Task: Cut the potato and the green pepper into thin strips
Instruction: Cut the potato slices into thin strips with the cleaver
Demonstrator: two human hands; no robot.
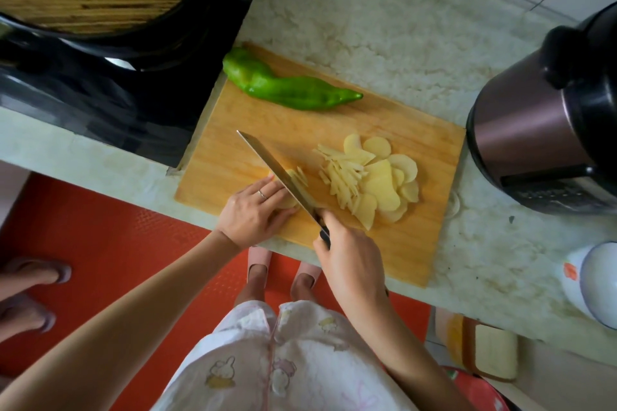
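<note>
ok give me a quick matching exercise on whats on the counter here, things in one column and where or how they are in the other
Things:
1. green pepper
2. knife
3. potato pile
4. electric cooker

Places or states:
a. gripped by the right hand
b. whole, at the far edge of the cutting board
c. on the counter, right of the board
d. on the board's right part, slices and some strips

Pairs: 1-b, 2-a, 3-d, 4-c
</note>
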